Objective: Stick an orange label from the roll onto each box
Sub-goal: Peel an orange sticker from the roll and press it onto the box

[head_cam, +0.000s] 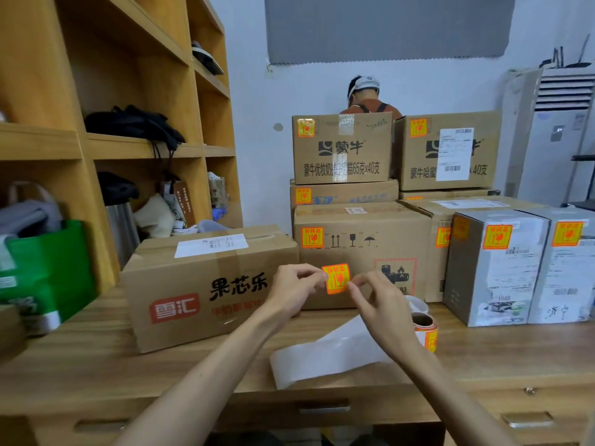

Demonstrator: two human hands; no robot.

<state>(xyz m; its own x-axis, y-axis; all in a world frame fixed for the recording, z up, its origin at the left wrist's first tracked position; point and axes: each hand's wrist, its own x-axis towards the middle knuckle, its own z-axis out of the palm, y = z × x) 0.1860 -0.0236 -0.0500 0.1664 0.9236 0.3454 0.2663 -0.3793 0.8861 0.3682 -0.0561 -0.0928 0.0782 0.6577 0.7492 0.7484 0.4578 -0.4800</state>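
Observation:
Both my hands pinch one loose orange label (pixel 336 278) in the air above the desk, my left hand (pixel 294 289) on its left edge and my right hand (pixel 378 299) on its right edge. Just left of it stands a brown box with black and red print (pixel 206 291), bearing a white shipping slip and no orange label on the sides I see. The label roll (pixel 426 331) stands on the desk behind my right wrist, with empty white backing strip (pixel 325 352) trailing toward me. The stacked boxes behind (pixel 360 243) and the white boxes at right (pixel 497 265) each carry an orange label.
A wooden desk (pixel 96 358) with drawers holds the boxes. Wooden shelves (pixel 106 146) with bags fill the left, and a green bag (pixel 48 268) sits on the desk corner. A person stands behind the box stack (pixel 363 94). An air conditioner (pixel 560 130) is at far right.

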